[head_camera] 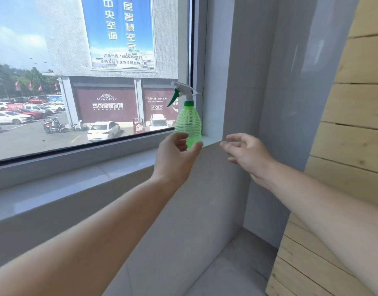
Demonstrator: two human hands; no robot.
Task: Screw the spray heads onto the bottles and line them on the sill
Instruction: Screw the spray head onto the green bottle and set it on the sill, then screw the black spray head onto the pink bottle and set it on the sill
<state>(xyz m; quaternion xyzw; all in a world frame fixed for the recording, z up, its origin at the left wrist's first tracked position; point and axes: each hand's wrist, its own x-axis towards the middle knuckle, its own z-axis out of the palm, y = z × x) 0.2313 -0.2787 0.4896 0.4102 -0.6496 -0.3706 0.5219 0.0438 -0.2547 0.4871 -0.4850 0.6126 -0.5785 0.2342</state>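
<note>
A green bottle (188, 122) stands upright on the sill (77, 175), at the far right end, in the corner where the window (55, 50) meets the grey side wall (254, 71). The white and green spray head (184, 92) sits on its neck, with the nozzle pointing to 9 o'clock and the green trigger hanging below it.

The left hand (175, 160) is just at 6 o'clock of the bottle and covers its base. Its thumb and fingers are apart and only loosely bent, one on each side of the lower bottle. They do not clamp it, and whether they touch it I cannot tell.

The right hand (247, 155) is at 3 o'clock of the left hand, apart from the bottle. Its fingers are spread and relaxed, and it holds nothing.

Light wooden planks (354, 129) fill the side at 3 o'clock.
</note>
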